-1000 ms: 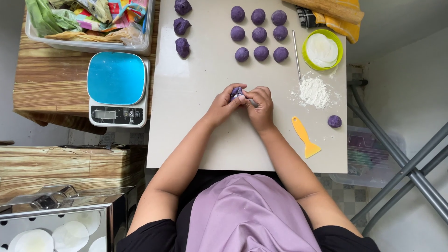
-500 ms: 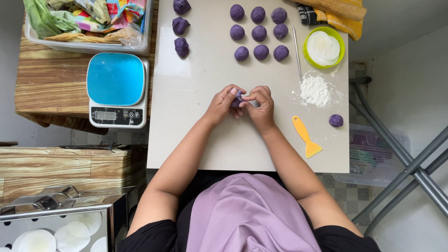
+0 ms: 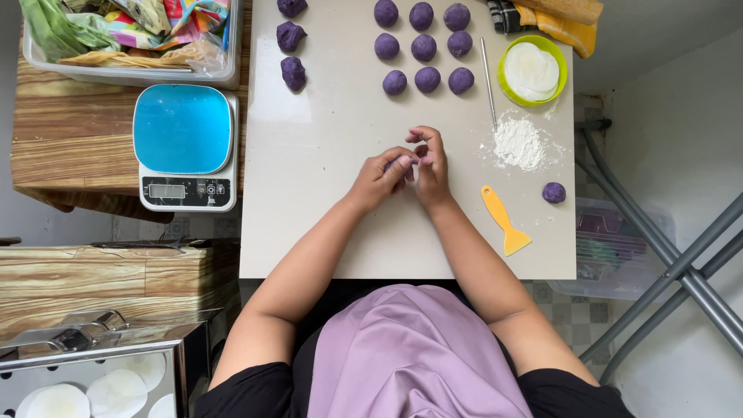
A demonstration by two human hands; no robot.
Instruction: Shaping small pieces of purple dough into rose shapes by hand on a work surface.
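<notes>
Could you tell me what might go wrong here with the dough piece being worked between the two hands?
The purple dough piece is pinched between the left hand and right hand above the bare table, away from the flour pile, so it may stick. The yellow scraper lies beside the right forearm and could get knocked off.

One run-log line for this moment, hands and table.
left hand: pinching purple dough piece | right hand: on same piece | table: nine purple balls, flour pile, yellow scraper

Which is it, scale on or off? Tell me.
Cannot tell: the scale display is too small to read; its blue platform is bare.
</notes>
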